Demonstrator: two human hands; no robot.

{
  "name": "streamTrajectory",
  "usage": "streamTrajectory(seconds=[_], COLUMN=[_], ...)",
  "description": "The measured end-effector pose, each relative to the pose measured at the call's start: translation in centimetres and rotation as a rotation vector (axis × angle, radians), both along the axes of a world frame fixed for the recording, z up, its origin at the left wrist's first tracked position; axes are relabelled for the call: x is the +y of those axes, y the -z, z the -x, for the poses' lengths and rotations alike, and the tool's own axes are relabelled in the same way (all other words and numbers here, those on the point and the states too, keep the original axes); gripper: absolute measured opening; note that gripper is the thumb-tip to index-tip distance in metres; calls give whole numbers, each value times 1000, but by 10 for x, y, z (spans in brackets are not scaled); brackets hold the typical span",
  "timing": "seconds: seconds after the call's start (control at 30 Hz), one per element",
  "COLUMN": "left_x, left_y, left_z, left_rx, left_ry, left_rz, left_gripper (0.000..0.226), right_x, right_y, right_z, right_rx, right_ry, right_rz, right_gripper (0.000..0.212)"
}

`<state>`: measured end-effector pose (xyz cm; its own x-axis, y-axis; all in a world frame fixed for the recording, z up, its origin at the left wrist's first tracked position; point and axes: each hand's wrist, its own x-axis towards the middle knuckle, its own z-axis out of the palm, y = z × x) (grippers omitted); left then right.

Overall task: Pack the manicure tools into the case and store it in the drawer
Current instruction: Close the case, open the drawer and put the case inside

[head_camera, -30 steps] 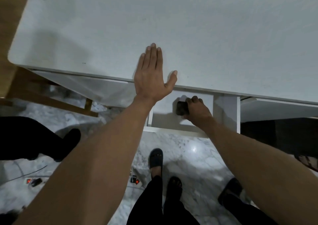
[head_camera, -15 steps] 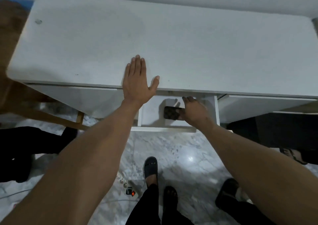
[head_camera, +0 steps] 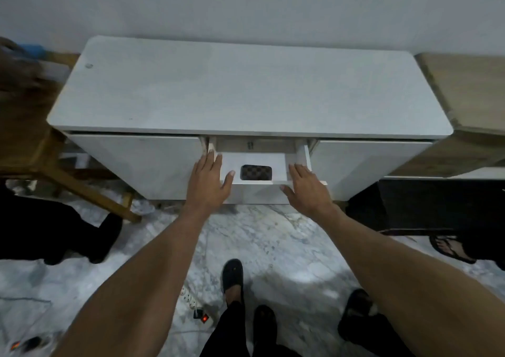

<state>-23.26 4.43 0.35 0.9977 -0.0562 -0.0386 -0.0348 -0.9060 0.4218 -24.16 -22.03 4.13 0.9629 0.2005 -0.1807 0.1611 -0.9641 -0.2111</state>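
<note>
both hands are working the drawer [head_camera: 254, 183] now: our left hand [head_camera: 207, 184] is lying flat and spread over the drawer's left front corner, fingers reaching up along the left side wall and the thumb hooking inward over the front edge, while our right hand [head_camera: 307, 188] is resting, fingers loosely together and extended, over the right front corner, its thumb trailing along the front edge. neither is gripping anything. we are judging that they are sitting at the two corners so the push goes in evenly and the drawer is not skewing on its runners. the case [head_camera: 256, 172], a small dark checkered pouch with rounded ends, is lying flat on the white drawer floor, roughly centred between the side walls and close behind the front edge, apart from both hands. it is looking closed, and no loose manicure tools are showing, so we are taking the packing as finished. nothing else is showing in the drawer. the drawer is standing pulled out from the middle of the white cabinet [head_camera: 246, 91], under the front edge of its top, with closed white fronts on either side. what is remaining, as we are reading it, is sliding the drawer shut while keeping thumbs clear of the closing gap.
</note>
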Motion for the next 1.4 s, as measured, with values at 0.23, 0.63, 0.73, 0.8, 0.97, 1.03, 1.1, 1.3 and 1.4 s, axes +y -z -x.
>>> streamTrajectory(seconds=[0.23, 0.63, 0.73, 0.8, 0.97, 1.03, 1.1, 1.3, 1.4], left_x=[-13, -13, -15, -14, -9, -8, -7, -10, -12], left_y=[20, 38, 38, 39, 44, 45, 48, 59, 65], left_z=[53, 37, 18, 3, -32, -48, -62, -78, -77], left_rx=[101, 98, 97, 90, 50, 43, 21, -30, -70], left_ry=[16, 23, 17, 18, 29, 37, 42, 14, 7], left_rz=[-32, -54, -46, -44, -22, -31, -24, 17, 45], left_gripper=[84, 79, 78, 78, 81, 84, 84, 80, 76], right_x=[-4, 0, 1, 2, 5, 7, 10, 15, 19], right_y=[27, 43, 43, 43, 44, 45, 46, 51, 58], right_z=[40, 22, 1, -14, -50, -64, -78, -103, -101], right_rx=[115, 103, 104, 102, 109, 108, 113, 98, 84], right_ry=[-16, 35, 46, 51, 70, 81, 91, 135, 158], right_rz=[49, 112, 96, 100, 87, 81, 71, 40, 25], right_gripper=[72, 76, 75, 75, 76, 76, 75, 72, 71])
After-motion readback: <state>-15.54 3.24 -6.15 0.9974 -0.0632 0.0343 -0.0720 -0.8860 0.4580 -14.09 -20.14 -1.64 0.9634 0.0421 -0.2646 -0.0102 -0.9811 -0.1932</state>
